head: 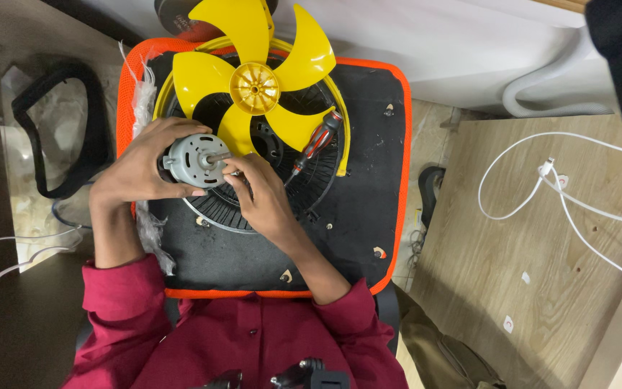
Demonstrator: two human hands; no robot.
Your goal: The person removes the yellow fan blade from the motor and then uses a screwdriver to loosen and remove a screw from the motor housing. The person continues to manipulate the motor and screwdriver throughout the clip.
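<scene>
A small grey motor (194, 160) is gripped around its round casing by the left hand (142, 167), above the black fan grille (268, 191) that lies on an orange-edged black cushion (368, 166). The motor's thin shaft (219, 156) is pinched by the fingertips of the right hand (260, 198). The motor is judged dense, rigid and heavy for its size, with smooth metal that may slip; it is best held by the casing, not the shaft. A yellow fan blade (253, 79) and a red-handled screwdriver (316, 142) rest on the grille nearby.
</scene>
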